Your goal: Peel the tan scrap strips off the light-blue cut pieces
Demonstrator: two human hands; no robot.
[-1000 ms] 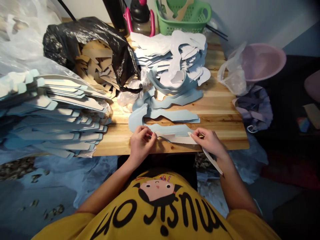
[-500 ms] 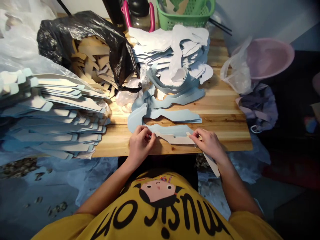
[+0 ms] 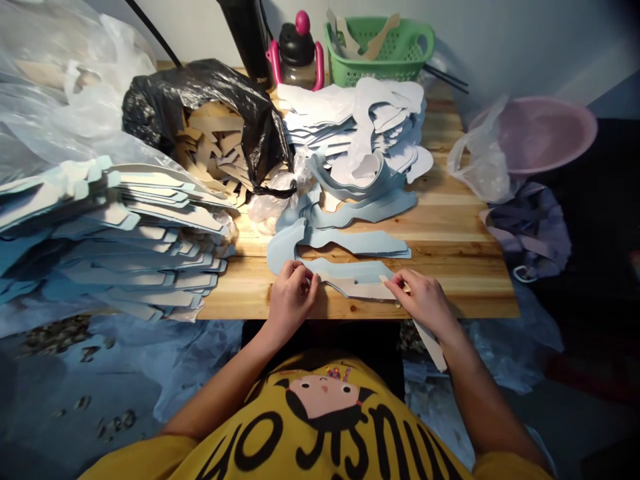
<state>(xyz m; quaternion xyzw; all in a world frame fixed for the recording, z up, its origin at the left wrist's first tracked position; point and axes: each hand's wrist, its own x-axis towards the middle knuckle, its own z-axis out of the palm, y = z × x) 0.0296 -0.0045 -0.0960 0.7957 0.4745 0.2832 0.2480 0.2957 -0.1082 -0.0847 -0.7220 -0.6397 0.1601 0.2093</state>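
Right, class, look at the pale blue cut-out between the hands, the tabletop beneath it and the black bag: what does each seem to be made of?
The blue cut-out looks like thin matte card; its clean edges and pale face suggest paperboard. The wooden tabletop looks like glued strips of sealed wood, with visible grain. The black bag seems thin glossy plastic, creased with shiny highlights.

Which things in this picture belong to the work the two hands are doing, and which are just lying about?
Part of the work: left hand, right hand, card cutout, cream strip, blue cutouts, stacked cutouts.

Lying about: water bottle, green basket, pink basin, black bag.
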